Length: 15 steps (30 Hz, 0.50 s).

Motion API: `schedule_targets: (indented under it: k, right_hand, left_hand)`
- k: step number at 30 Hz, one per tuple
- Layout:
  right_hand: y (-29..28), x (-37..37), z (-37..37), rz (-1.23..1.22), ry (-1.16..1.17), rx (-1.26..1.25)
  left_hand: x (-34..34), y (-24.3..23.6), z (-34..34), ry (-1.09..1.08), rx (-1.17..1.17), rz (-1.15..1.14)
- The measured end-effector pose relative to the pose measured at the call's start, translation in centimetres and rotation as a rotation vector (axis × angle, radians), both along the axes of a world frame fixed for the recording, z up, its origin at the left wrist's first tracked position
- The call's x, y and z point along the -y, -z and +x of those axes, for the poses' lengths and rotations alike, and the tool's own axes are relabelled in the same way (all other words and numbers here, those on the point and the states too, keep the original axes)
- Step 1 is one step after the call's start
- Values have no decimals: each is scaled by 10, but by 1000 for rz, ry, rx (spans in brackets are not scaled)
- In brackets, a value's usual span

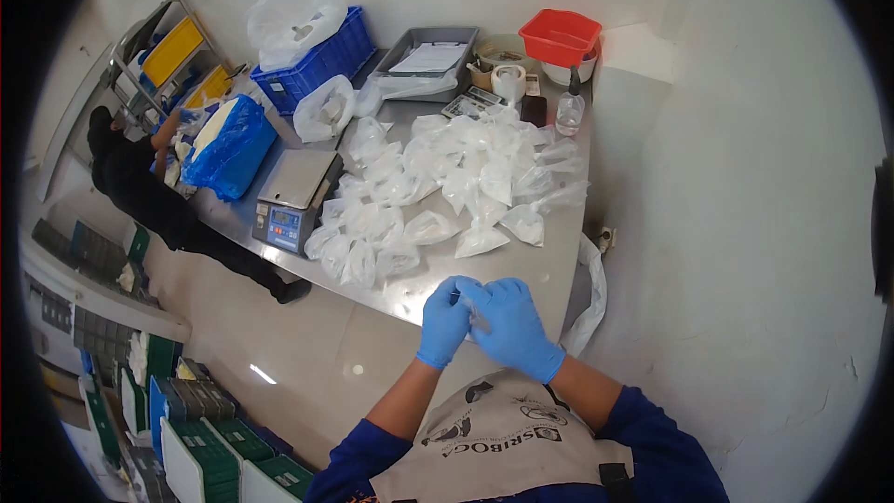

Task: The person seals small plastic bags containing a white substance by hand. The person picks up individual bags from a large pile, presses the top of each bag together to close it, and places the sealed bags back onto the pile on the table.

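Note:
My left hand [443,324] and my right hand [510,321], both in blue gloves, meet at the front edge of the steel table. Their fingers are closed together around a clear plastic bag [480,320], of which only a small part shows between them. Just beyond, a large heap of clear plastic bags [447,163] filled with white powder covers the middle of the table [447,284]. One filled bag [482,240] lies closest to my hands. A digital scale [296,188] with a bare steel pan stands left of the heap.
Behind the heap are a blue crate [321,65], a grey tray [466,42] with papers, a red basin [561,35] and a spray bottle [570,112]. A blue-lined block [233,149] sits at left, near a person in black [140,172]. A wall [736,224] rises at right.

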State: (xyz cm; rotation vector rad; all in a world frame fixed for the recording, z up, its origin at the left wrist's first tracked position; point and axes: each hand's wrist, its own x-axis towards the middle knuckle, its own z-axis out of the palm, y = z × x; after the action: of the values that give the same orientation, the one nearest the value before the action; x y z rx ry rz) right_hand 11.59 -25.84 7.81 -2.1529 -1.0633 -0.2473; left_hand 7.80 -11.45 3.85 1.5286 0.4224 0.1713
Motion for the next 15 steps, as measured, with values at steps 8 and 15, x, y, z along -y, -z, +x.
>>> schedule_targets:
  k: [8, 15]
  right_hand:
    - [19, -7, 36, 308, 154, -265]
    - [10, -12, 69, 78, 131, -108]
  left_hand:
    - [16, -22, 14, -4, 0, -466]
    - [-43, 6, 34, 311, 231, -52]
